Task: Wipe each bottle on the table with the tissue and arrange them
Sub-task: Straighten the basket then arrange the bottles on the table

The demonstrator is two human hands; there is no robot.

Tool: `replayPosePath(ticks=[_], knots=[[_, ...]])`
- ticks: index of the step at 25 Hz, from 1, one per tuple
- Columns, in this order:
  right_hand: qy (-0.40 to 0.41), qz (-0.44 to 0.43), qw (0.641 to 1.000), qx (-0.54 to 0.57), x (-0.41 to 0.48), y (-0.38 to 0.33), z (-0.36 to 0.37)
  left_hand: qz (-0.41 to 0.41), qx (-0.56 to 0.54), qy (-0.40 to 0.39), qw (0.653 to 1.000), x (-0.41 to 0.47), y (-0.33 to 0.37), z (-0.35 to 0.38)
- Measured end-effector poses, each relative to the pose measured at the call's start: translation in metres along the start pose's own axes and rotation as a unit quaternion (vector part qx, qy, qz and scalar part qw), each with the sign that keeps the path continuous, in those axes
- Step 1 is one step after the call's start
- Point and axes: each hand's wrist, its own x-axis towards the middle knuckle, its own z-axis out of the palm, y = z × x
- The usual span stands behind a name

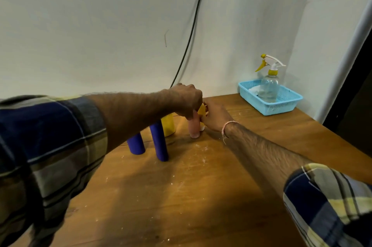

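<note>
Left grip point(187, 100): reaches in from the left over the row of bottles, knuckles up, fingers curled down and pinching the top of the pink bottle point(194, 127).
Pink bottle: stands on its base on the bench point(181, 190) at the right end of the row. Its long axis is close to vertical and its top end points up into the fingers, which hide it.
Right grip point(214, 116): comes in from the right, just beside the pink bottle, fingers curled round a small yellow item point(202, 110). Most of that item is hidden, so I cannot tell what it is.
Blue bottles: two tall cylinders, one on the left point(136, 145) and one on the right point(160, 143), both base down on the bench. Their long axes are upright and their tops are hidden behind the left forearm.
Yellow bottle point(168, 126): upright just behind the right blue one, between it and the pink bottle.
Basket point(281, 107): light blue, at the far right corner of the bench, well apart from the row.
Spray bottle point(269, 86): clear with a yellow and white trigger head, upright inside the basket, nozzle pointing left.
Tissue point(254, 89): white, lying in the basket beside the spray bottle.
Cable point(192, 29): black, hanging down the wall behind the left grip.
</note>
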Motion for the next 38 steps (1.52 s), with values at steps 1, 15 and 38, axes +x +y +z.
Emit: replayPosePath(ticks=[1,15,38], knots=[[0.016,0.007,1.0,0.014,0.004,0.003,0.003,0.003,-0.006,0.003,1.0,0.006,-0.006,0.0],[0.106,0.005,0.993,0.052,0.146,0.018,0.01,-0.051,-0.091,0.057,0.993,0.144,-0.107,0.002],[0.086,0.042,0.99,0.099,0.14,0.055,0.035,-0.03,-0.215,0.111,0.97,0.123,-0.116,0.012]])
